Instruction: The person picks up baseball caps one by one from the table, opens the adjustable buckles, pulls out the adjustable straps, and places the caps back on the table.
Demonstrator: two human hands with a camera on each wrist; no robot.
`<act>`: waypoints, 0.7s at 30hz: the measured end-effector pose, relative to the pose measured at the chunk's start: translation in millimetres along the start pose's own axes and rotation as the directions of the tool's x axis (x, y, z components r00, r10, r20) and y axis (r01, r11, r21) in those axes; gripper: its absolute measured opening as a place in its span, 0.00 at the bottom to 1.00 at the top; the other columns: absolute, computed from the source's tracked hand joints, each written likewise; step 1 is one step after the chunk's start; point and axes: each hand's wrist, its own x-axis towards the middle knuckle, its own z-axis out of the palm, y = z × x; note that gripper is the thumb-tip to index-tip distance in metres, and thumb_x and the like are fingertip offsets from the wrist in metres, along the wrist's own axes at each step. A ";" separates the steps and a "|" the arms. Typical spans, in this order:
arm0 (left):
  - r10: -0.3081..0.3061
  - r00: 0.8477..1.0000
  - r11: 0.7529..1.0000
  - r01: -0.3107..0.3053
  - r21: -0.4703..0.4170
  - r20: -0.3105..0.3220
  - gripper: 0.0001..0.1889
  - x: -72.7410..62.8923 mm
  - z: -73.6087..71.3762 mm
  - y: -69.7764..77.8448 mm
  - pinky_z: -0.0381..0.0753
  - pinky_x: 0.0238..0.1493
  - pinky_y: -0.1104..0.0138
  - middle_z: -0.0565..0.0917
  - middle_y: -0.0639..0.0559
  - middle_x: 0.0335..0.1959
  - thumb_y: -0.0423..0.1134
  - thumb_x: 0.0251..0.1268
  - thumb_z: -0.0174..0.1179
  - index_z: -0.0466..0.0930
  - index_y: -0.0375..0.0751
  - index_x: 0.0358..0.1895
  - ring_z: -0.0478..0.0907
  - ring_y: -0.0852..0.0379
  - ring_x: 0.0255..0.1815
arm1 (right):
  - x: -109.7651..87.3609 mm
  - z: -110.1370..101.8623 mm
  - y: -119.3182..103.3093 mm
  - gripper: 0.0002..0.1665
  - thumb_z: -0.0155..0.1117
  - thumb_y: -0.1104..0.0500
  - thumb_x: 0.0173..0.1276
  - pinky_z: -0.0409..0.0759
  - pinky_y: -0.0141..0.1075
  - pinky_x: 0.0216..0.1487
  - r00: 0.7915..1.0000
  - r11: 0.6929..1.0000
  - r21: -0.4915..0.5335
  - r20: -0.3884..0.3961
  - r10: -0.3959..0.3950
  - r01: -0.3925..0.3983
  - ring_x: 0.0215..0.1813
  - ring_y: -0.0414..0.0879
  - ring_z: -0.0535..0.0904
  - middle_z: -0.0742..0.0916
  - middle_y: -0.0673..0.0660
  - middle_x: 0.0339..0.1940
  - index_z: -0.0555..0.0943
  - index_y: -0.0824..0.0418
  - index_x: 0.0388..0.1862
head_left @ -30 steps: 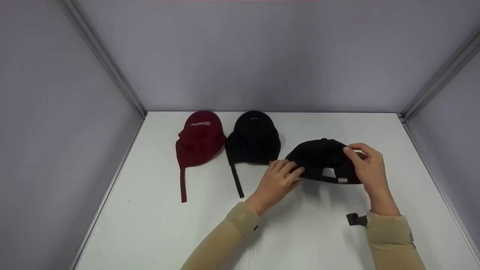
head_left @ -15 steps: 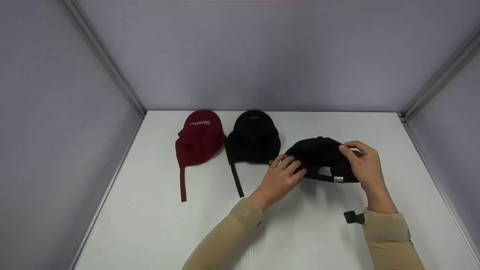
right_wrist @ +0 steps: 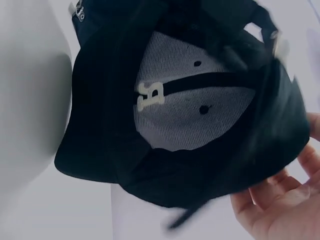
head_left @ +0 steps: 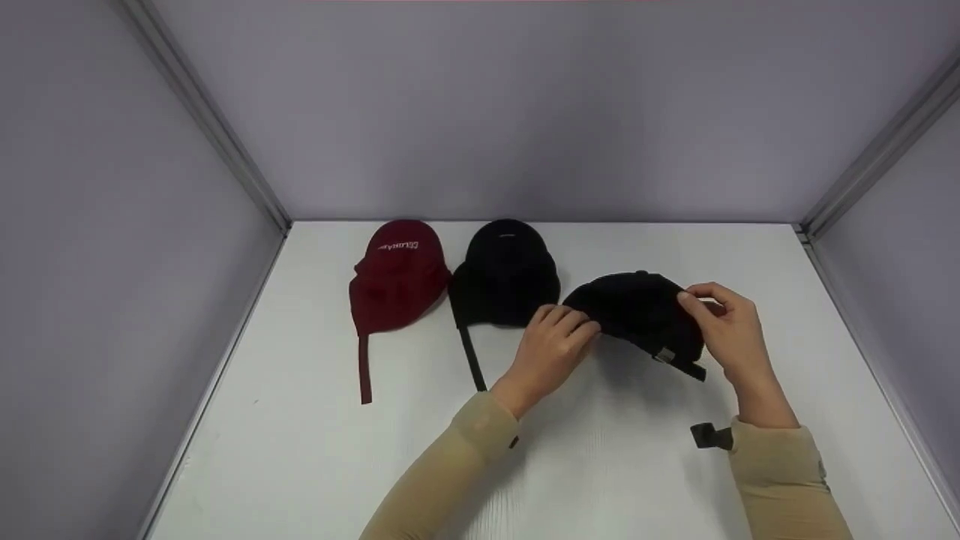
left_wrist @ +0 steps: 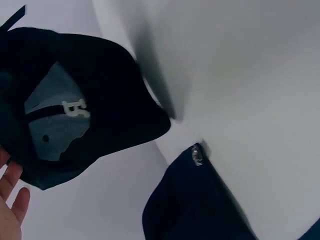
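A black baseball cap (head_left: 634, 307) is held tilted above the table between my two hands. My left hand (head_left: 551, 349) grips its left edge with bent fingers. At the right side, my right hand (head_left: 731, 330) pinches the cap between thumb and fingers. A small metal buckle (head_left: 664, 355) and a loose strap end (head_left: 694, 370) hang at the cap's lower back. Both wrist views look into the cap, where a pale letter-shaped patch (right_wrist: 150, 96) shows on the grey lining. The brim (left_wrist: 145, 110) points toward the table in the left wrist view.
Left of the held cap, a second black cap (head_left: 510, 277) lies on the white table (head_left: 300, 450), its strap (head_left: 472, 360) stretched toward me. Beside it lies a dark red cap (head_left: 401, 285) with white lettering and a strap (head_left: 365, 371). Grey walls (head_left: 480, 112) enclose the table.
The held cap's back edge has tilted, and its strap end now hangs free at the lower right. The opening above the strap is no longer visible. My left hand has shifted slightly left.
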 end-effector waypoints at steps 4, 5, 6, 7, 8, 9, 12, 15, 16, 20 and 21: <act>-0.087 0.996 0.994 0.088 -0.067 0.015 0.04 9.0 -10.1 1.5 0.76 0.44 0.64 0.83 0.56 0.35 0.39 0.69 0.62 0.85 0.45 0.38 0.79 0.57 0.38 | -0.5 -1.5 3.2 0.17 0.62 0.53 0.73 0.78 0.26 0.38 0.998 0.998 -0.028 0.002 -0.057 0.057 0.39 0.37 0.83 0.85 0.49 0.40 0.82 0.68 0.47; -0.109 0.994 0.990 0.110 -0.083 0.023 0.05 10.9 -12.2 2.1 0.76 0.44 0.64 0.83 0.55 0.35 0.39 0.70 0.61 0.85 0.45 0.38 0.79 0.57 0.38 | -0.9 -2.0 4.5 0.17 0.62 0.54 0.73 0.77 0.25 0.39 0.997 0.997 -0.036 0.001 -0.075 0.075 0.40 0.36 0.82 0.85 0.48 0.40 0.82 0.68 0.47; -0.130 0.991 0.986 0.133 -0.104 0.030 0.06 12.6 -13.8 2.6 0.76 0.43 0.64 0.83 0.55 0.35 0.39 0.71 0.60 0.85 0.44 0.38 0.79 0.56 0.37 | -1.4 -2.4 6.3 0.16 0.61 0.55 0.73 0.76 0.25 0.40 0.996 0.995 -0.038 -0.001 -0.091 0.090 0.40 0.36 0.82 0.85 0.47 0.40 0.82 0.68 0.48; -0.150 0.988 0.981 0.153 -0.121 0.035 0.07 14.1 -14.9 3.0 0.76 0.42 0.64 0.83 0.55 0.35 0.39 0.72 0.58 0.85 0.44 0.39 0.79 0.56 0.37 | -1.8 -2.8 8.5 0.15 0.61 0.56 0.74 0.76 0.25 0.41 0.994 0.993 -0.037 -0.008 -0.109 0.109 0.40 0.36 0.81 0.85 0.45 0.39 0.82 0.68 0.49; -0.169 0.985 0.975 0.172 -0.138 0.036 0.07 15.6 -15.8 3.2 0.76 0.40 0.65 0.83 0.54 0.35 0.39 0.72 0.58 0.85 0.43 0.38 0.78 0.56 0.36 | -2.8 -3.3 10.6 0.15 0.60 0.58 0.74 0.75 0.24 0.42 0.992 0.992 -0.034 -0.015 -0.122 0.121 0.41 0.36 0.81 0.85 0.44 0.40 0.82 0.68 0.50; -0.181 0.983 0.971 0.185 -0.149 0.036 0.06 17.3 -16.7 3.3 0.76 0.39 0.65 0.83 0.54 0.34 0.39 0.72 0.59 0.85 0.43 0.38 0.78 0.56 0.35 | -3.8 -4.0 13.0 0.14 0.59 0.59 0.75 0.74 0.24 0.43 0.991 0.991 -0.027 -0.021 -0.132 0.131 0.42 0.36 0.80 0.84 0.43 0.40 0.82 0.68 0.51; -0.218 0.975 0.960 0.221 -0.171 0.037 0.07 21.3 -18.1 2.6 0.74 0.35 0.66 0.82 0.54 0.34 0.39 0.72 0.58 0.84 0.43 0.38 0.77 0.56 0.34 | -7.2 -6.1 21.9 0.15 0.54 0.62 0.77 0.75 0.26 0.46 0.987 0.987 0.033 -0.048 -0.156 0.158 0.44 0.37 0.80 0.84 0.44 0.43 0.80 0.70 0.55; -0.244 0.969 0.953 0.248 -0.177 0.043 0.07 24.3 -18.9 1.5 0.74 0.34 0.67 0.82 0.55 0.34 0.39 0.72 0.58 0.84 0.43 0.38 0.77 0.57 0.34 | -11.6 -8.4 34.5 0.16 0.51 0.65 0.77 0.77 0.29 0.47 0.984 0.977 0.123 -0.072 -0.164 0.172 0.47 0.40 0.81 0.85 0.50 0.44 0.78 0.72 0.57; -0.251 0.967 0.951 0.255 -0.178 0.045 0.07 24.9 -19.0 1.2 0.74 0.34 0.67 0.82 0.55 0.34 0.39 0.72 0.58 0.84 0.43 0.38 0.77 0.57 0.34 | -13.2 -9.1 39.4 0.16 0.51 0.66 0.77 0.78 0.30 0.48 0.984 0.973 0.150 -0.078 -0.163 0.173 0.47 0.41 0.81 0.85 0.51 0.45 0.77 0.73 0.57; -0.268 0.962 0.945 0.273 -0.177 0.055 0.07 26.4 -19.3 0.8 0.74 0.33 0.68 0.83 0.55 0.34 0.39 0.72 0.58 0.84 0.44 0.38 0.77 0.58 0.33 | -21.6 -12.0 57.6 0.17 0.56 0.74 0.70 0.77 0.29 0.49 0.984 0.963 0.208 -0.068 -0.162 0.173 0.49 0.41 0.82 0.86 0.53 0.46 0.76 0.76 0.57; -0.271 0.961 0.944 0.277 -0.177 0.059 0.07 26.4 -19.2 0.6 0.75 0.33 0.68 0.83 0.55 0.34 0.39 0.72 0.57 0.84 0.44 0.38 0.77 0.58 0.33 | -23.6 -12.4 60.8 0.18 0.57 0.77 0.68 0.77 0.29 0.50 0.984 0.960 0.218 -0.055 -0.171 0.179 0.50 0.41 0.82 0.86 0.53 0.46 0.76 0.77 0.57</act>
